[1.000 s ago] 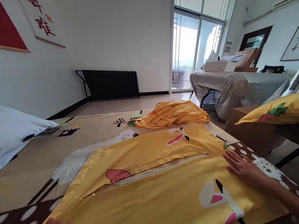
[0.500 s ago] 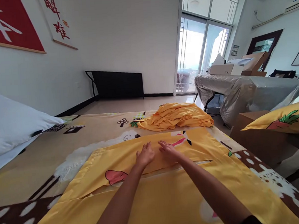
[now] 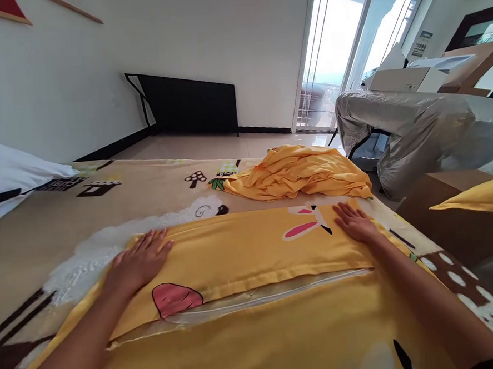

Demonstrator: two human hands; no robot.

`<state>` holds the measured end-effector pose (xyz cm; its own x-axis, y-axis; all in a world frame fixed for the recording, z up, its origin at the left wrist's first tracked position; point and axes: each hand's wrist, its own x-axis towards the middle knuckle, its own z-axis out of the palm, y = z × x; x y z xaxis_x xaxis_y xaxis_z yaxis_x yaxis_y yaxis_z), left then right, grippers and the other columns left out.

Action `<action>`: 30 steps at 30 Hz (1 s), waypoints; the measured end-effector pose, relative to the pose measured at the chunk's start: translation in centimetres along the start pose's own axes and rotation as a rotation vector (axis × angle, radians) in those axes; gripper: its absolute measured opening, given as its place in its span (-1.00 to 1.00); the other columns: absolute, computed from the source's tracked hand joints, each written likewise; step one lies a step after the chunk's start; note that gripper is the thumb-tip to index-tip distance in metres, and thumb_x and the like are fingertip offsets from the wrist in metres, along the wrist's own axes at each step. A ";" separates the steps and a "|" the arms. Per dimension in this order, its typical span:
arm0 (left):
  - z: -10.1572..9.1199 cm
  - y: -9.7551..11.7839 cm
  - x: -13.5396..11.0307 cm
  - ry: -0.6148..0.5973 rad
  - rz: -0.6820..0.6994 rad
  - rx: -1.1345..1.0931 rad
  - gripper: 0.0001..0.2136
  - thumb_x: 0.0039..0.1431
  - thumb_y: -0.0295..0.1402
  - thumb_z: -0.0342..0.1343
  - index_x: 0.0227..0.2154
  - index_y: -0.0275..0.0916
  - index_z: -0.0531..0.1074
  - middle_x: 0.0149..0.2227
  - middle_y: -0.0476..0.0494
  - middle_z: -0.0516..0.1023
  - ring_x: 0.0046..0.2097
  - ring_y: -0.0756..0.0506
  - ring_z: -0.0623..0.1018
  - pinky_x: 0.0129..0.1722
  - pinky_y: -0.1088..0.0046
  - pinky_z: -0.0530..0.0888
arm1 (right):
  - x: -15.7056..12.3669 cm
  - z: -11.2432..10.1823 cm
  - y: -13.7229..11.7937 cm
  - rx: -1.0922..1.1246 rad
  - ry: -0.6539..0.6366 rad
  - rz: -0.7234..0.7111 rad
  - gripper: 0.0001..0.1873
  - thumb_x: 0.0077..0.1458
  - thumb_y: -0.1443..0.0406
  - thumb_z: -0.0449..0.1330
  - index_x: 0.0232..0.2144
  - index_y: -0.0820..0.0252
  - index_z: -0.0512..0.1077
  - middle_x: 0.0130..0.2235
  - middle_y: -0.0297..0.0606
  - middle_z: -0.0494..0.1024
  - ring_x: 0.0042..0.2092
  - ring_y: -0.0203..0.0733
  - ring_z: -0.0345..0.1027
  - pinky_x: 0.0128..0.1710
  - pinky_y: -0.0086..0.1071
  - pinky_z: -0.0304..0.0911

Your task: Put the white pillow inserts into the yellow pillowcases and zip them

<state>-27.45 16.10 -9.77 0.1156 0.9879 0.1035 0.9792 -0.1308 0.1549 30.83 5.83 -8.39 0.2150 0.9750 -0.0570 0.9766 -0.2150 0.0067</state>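
Note:
A yellow pillowcase-like cloth cover [image 3: 242, 251] with rabbit and carrot prints lies spread flat before me. Across it runs a long slit with a pale zipper-like strip [image 3: 270, 297], its edges parted. My left hand [image 3: 140, 260] rests palm down on the cover's far left corner, fingers spread. On the far right corner my right hand [image 3: 355, 222] lies flat, its fingers also apart. Neither hand grips anything. Just beyond the cover sits a crumpled orange-yellow cloth [image 3: 300, 173] with a green leaf print.
Beneath everything is a beige and brown patterned blanket [image 3: 155, 195]. A white pillow [image 3: 15, 171] lies at the left. On the right are a cardboard box [image 3: 444, 211], a yellow pillow [image 3: 481, 195] and a plastic-covered table [image 3: 413, 118] bearing boxes. A black folded panel [image 3: 187, 104] leans against the wall.
Both hands have moved apart from the middle of the cover, the left to its left corner, the right to its right corner. The cover's far part looks smoother, and the view has tilted down.

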 end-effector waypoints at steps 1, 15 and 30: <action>0.0 -0.9 -0.2 0.007 -0.022 0.031 -0.43 0.25 -0.16 -0.31 0.24 -0.36 0.05 0.32 -0.31 0.01 0.31 -0.33 0.03 0.21 -0.09 0.01 | -0.2 0.0 0.8 -0.041 0.023 0.054 -0.38 0.24 0.01 -0.30 0.31 -0.04 -0.17 0.36 -0.40 -0.23 0.35 -0.20 -0.36 0.29 -0.09 -0.33; -2.9 20.5 -2.7 -0.004 0.375 0.083 -0.57 0.18 -0.48 -0.22 0.09 -0.37 0.30 0.17 -0.30 0.33 0.20 -0.15 0.30 0.16 0.28 0.19 | -2.7 -2.3 -21.0 0.162 0.168 -0.347 -0.44 0.17 0.38 -0.17 0.22 0.24 0.13 0.25 -0.20 0.19 0.28 -0.27 -0.02 0.22 -0.31 -0.10; 0.2 17.1 -4.3 -0.030 0.214 0.019 -0.49 0.27 -0.14 -0.34 0.21 -0.17 0.14 0.31 -0.11 0.06 0.30 -0.12 0.09 0.24 0.11 0.05 | -3.6 -0.3 -19.2 0.222 0.086 -0.325 -0.42 0.26 0.02 -0.28 0.25 0.02 0.04 0.33 -0.30 -0.01 0.33 -0.23 -0.20 0.25 -0.16 -0.24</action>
<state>-11.16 9.61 -7.73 0.3259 0.9398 0.1030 0.9348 -0.3366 0.1135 11.30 6.44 -7.99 -0.0959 0.9934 0.0628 0.9709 0.1073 -0.2141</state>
